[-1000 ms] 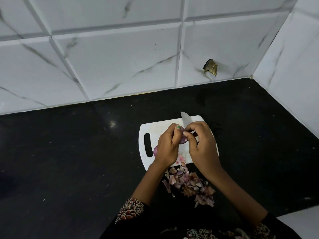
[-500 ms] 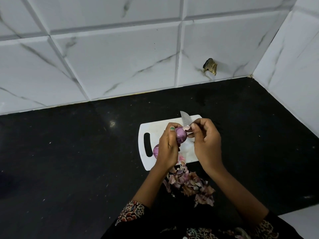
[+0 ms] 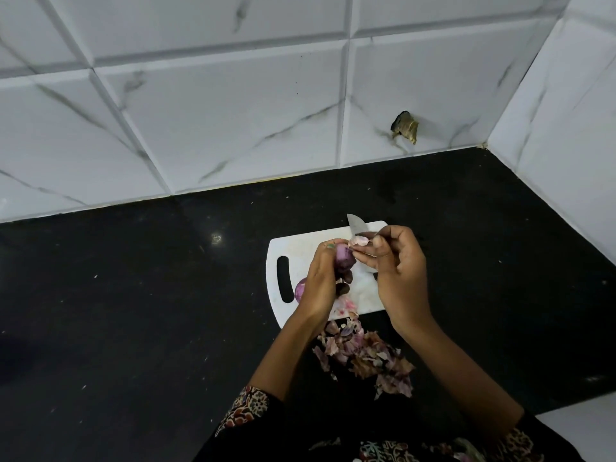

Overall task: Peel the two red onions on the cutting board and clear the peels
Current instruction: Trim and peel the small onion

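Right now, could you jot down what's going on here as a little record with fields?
Left hand: left hand grips a red onion above the cutting board
Right hand: right hand pinches a strip of peel; knife blade juts out beyond it
Second onion: second onion lies on the board, partly hidden by the left hand
Peels: peel pile lies on the black counter by the board's near edge
Backdrop: white marbled tile wall
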Demonstrator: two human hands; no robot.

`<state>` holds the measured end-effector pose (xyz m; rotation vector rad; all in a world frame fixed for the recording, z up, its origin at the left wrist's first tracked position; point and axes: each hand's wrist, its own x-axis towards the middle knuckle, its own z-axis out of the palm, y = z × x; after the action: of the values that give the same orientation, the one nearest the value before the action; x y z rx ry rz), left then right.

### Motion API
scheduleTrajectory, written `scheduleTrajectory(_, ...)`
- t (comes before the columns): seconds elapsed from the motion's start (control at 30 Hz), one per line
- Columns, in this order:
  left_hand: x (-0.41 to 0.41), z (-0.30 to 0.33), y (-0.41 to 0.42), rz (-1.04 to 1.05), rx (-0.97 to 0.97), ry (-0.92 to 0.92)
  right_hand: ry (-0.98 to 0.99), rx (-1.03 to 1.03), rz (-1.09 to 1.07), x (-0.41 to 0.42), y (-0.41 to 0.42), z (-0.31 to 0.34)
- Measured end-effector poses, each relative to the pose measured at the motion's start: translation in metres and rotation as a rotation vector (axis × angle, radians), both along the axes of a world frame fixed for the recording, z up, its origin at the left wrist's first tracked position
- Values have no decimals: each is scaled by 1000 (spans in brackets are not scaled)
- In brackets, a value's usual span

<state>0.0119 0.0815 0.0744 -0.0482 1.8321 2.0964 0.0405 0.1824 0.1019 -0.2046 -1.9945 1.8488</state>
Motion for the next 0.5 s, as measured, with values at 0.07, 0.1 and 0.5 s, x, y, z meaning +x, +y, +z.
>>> scheduleTrajectory(0.07, -2, -1, 0, 37, 41, -23, 11, -23, -38, 1, 0, 1)
scheduleTrajectory(0.1, -2, 0, 0, 53, 81, -53, 20, -55, -62, 2, 1, 3)
scheduleTrajectory(0.5, -8, -1, -6, 82, 225, -72, -471, 654, 266, 3, 17, -12)
